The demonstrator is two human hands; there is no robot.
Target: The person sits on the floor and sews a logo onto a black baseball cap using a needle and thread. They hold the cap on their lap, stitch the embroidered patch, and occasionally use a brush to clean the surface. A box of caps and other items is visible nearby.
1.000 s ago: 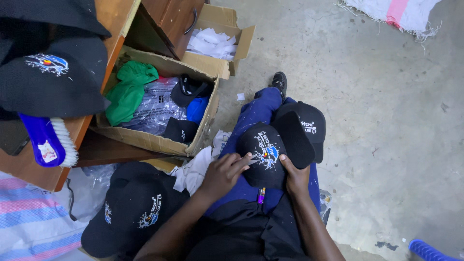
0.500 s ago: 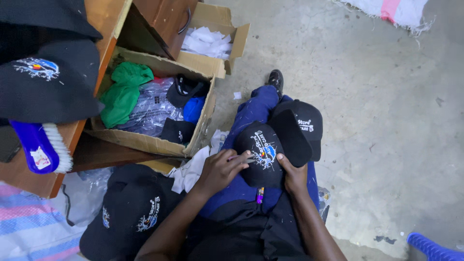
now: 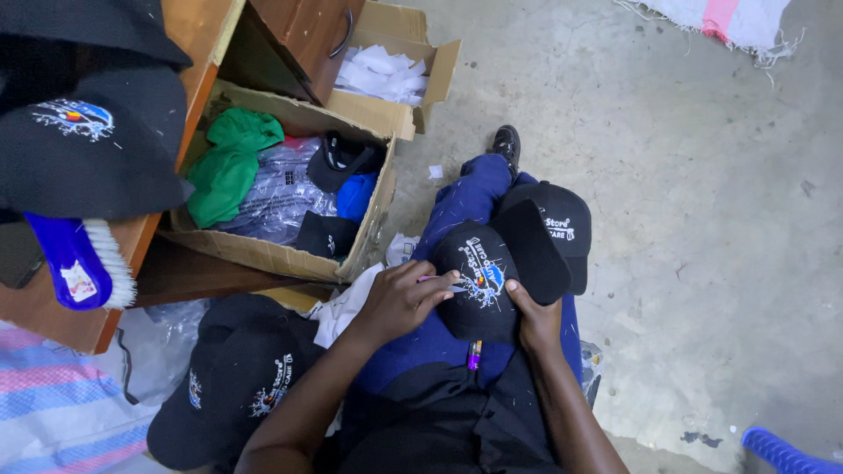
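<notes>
A person sits on the floor. A black cap lies on their lap, just right of the middle of the frame. The left hand rests on the cap's front, its fingers pinched narrow on something small that is too tiny to make out. The right hand holds the cap from below, its grip closed on the edge. A second cap sits just behind. A box of clothes stands at upper left. A brush lies at far left.
</notes>
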